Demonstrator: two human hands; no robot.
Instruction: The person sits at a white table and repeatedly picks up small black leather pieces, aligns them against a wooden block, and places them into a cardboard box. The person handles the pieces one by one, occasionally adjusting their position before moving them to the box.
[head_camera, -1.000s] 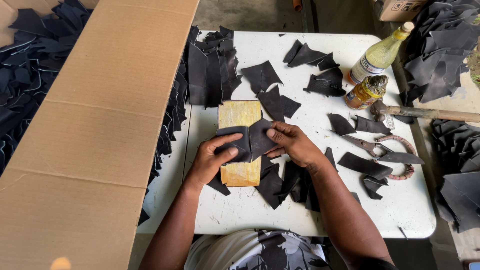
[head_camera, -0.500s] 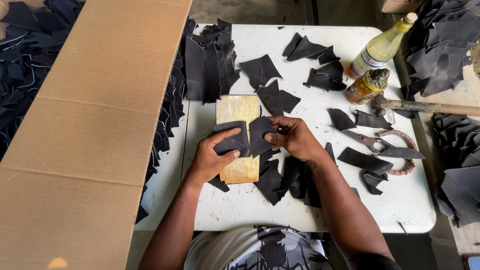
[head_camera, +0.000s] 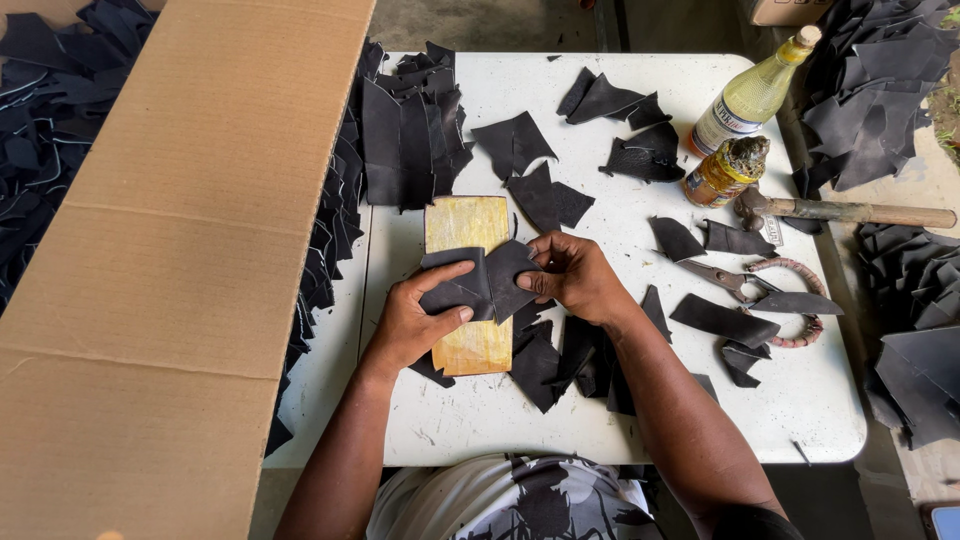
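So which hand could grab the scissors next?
Probably the right hand: the scissors lie on the table's right side, nearer it. The left hand sits farther away, across the dark leather pieces both hands pinch.

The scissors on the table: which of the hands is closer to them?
Right. The right hand is just left of the scissors, apart from them; the left hand is farther off, beyond the dark leather piece.

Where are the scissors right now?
In the head view the scissors lie on the white table, right of the right hand, just below the hammer and the small jar, among dark leather scraps.
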